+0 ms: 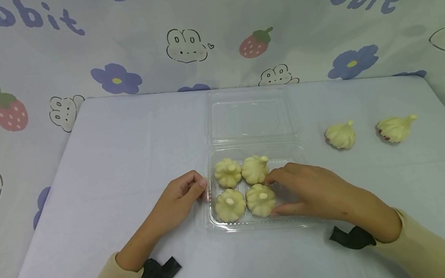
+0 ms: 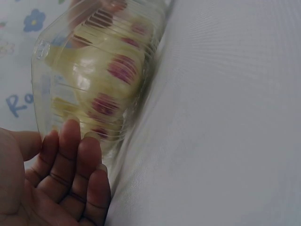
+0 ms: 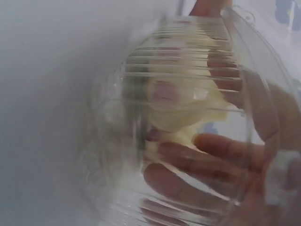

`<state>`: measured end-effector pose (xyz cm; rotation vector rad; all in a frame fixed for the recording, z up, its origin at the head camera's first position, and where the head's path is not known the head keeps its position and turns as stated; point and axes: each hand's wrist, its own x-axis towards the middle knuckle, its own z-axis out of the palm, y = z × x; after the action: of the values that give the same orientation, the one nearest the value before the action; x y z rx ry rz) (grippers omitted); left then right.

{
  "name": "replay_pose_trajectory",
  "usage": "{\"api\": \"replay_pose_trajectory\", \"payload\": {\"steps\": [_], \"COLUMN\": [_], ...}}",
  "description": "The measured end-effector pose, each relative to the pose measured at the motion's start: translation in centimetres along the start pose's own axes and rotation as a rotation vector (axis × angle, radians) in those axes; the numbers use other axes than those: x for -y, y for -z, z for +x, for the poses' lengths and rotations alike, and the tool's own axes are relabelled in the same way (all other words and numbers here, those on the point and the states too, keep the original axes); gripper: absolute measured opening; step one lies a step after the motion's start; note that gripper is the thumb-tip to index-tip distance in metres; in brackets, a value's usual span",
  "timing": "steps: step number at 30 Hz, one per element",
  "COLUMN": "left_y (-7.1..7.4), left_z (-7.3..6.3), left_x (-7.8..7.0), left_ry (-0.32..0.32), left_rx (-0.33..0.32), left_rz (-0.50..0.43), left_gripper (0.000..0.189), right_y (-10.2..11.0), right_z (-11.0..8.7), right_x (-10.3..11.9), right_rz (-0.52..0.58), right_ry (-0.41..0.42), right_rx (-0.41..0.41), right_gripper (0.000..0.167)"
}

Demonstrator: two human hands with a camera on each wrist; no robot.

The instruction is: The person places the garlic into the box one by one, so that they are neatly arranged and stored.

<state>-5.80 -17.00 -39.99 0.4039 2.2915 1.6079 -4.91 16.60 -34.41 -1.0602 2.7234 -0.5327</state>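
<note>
A clear plastic container (image 1: 241, 227) holds several pale garlic bulbs, two by two on its left side. At the left wall, the left hand (image 1: 177, 200) holds the rim, thumb and fingertips at the plastic. The right hand (image 1: 319, 189) reaches into the right part. Its index finger and thumb rest against the right side of the near-right garlic bulb (image 1: 261, 200), fingers spread rather than curled round it. Through the wall in the right wrist view, the fingers (image 3: 188, 160) lie beside a bulb (image 3: 186, 99). Purple patches mark the bulbs (image 2: 108, 70) in the left wrist view.
The container's hinged lid (image 1: 251, 118) lies open toward the back of the white table (image 1: 120, 139). Two more garlic bulbs, one nearer (image 1: 340, 136) and one farther right (image 1: 397, 128), lie on the table. A printed rabbit cloth (image 1: 139, 32) hangs behind.
</note>
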Motion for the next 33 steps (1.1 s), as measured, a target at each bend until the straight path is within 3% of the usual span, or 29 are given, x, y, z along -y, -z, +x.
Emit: {"api": "replay_pose_trajectory", "payload": {"steps": [11,21,33], "left_y": [-0.1,-0.1,0.0], "left_z": [-0.1,0.0,-0.1], "left_x": [0.0,-0.2,-0.3], "left_ry": [-0.003,0.004,0.004], "left_rx": [-0.001,-0.002,0.0], "left_rz": [0.002,0.009,0.007], "left_gripper": [0.025,0.026,0.025], "right_y": [1.6,3.9,7.4], "right_z": [-1.0,-2.8,-5.6], "right_x": [0.2,0.2,-1.1], "right_rz": [-0.013,-0.054,-0.121], "right_ry": [-0.023,-0.066,-0.135], "right_rx": [-0.04,-0.054,-0.207], "right_gripper": [0.061,0.077,0.076]}}
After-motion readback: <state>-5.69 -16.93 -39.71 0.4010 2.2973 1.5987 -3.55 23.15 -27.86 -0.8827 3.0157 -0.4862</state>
